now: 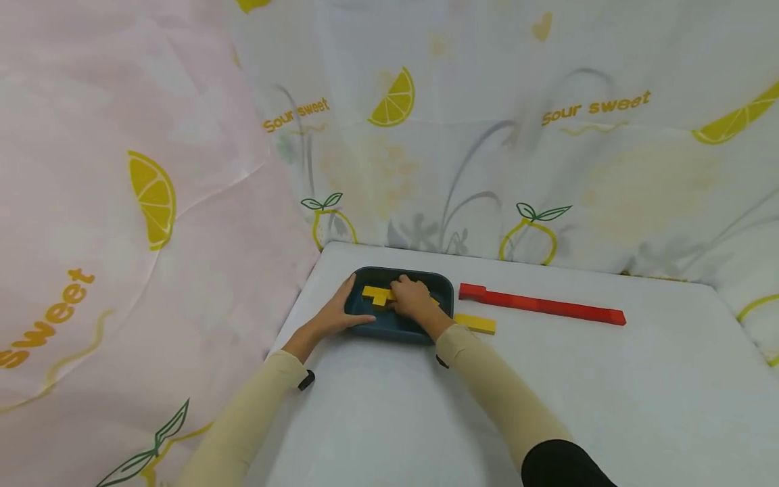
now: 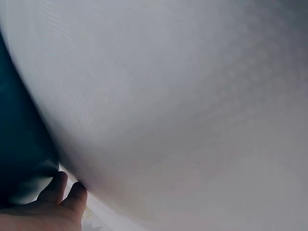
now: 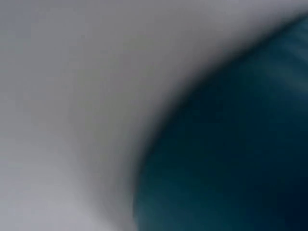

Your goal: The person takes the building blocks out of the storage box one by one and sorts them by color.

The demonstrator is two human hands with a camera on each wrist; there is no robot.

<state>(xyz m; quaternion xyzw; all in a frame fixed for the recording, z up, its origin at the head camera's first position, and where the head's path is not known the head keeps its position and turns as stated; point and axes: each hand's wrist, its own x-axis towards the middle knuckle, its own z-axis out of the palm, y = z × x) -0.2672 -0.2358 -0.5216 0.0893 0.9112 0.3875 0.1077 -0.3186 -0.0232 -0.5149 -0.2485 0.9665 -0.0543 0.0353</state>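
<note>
A dark blue-green tray (image 1: 389,333) sits on the white table. Inside it lies a yellow block piece (image 1: 379,293) with a short stem pointing toward me. My left hand (image 1: 331,314) holds the tray's left end, thumb across the near rim and fingers along the outer side. In the left wrist view, two fingertips (image 2: 60,185) touch the tray wall (image 2: 21,115). Reaching into the tray, my right hand (image 1: 414,297) has its fingers curled at a yellow block, which it mostly covers. More yellow shows beside that hand. The right wrist view has only blurred tray (image 3: 226,144) and table.
Right of the tray, a yellow bar (image 1: 477,324) lies on the table, partly behind my right forearm. Farther right is a long red bar (image 1: 548,306) with a thicker left end. Lemon-printed cloth (image 1: 462,135) hangs behind and at the left of the table (image 1: 377,419).
</note>
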